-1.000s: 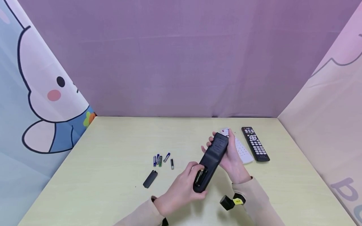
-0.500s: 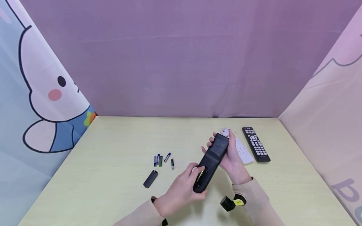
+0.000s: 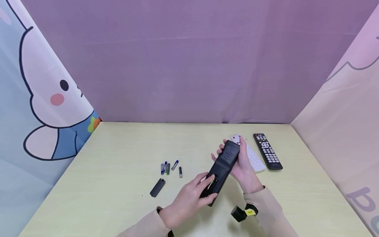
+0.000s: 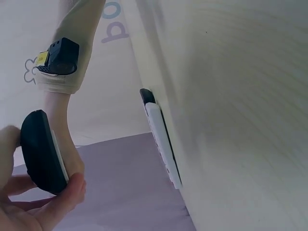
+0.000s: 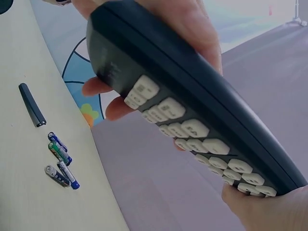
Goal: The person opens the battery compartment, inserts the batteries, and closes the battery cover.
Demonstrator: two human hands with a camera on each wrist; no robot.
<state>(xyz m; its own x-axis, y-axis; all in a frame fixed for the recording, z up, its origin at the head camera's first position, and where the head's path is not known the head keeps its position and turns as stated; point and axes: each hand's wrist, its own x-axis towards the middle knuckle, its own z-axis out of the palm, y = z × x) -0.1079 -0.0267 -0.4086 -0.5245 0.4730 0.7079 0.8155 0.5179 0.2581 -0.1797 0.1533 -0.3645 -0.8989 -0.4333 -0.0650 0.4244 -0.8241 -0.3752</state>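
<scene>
A black remote control [image 3: 224, 166] is held above the table, its back turned up in the head view and its white buttons showing in the right wrist view. My right hand [image 3: 243, 169] grips its upper end. At the lower end my left hand [image 3: 188, 199] holds it between thumb and fingers, one fingertip at the uncovered battery compartment. Something shiny, like a battery [image 3: 212, 183], shows inside, partly hidden by the fingers. The loose battery cover [image 3: 157, 187] lies on the table to the left. Several small batteries [image 3: 168, 169] lie beyond it.
A white remote control [image 3: 256, 160] lies behind my right hand, partly covered by it. Beside it on the right is another black remote control [image 3: 267, 152], buttons up. A purple cloth [image 3: 189, 65] stands along the back edge of the table [image 3: 118, 148].
My left hand has shifted its fingers over the lower end of the remote control and now covers more of it. My right hand, the loose batteries and the cover stay in place.
</scene>
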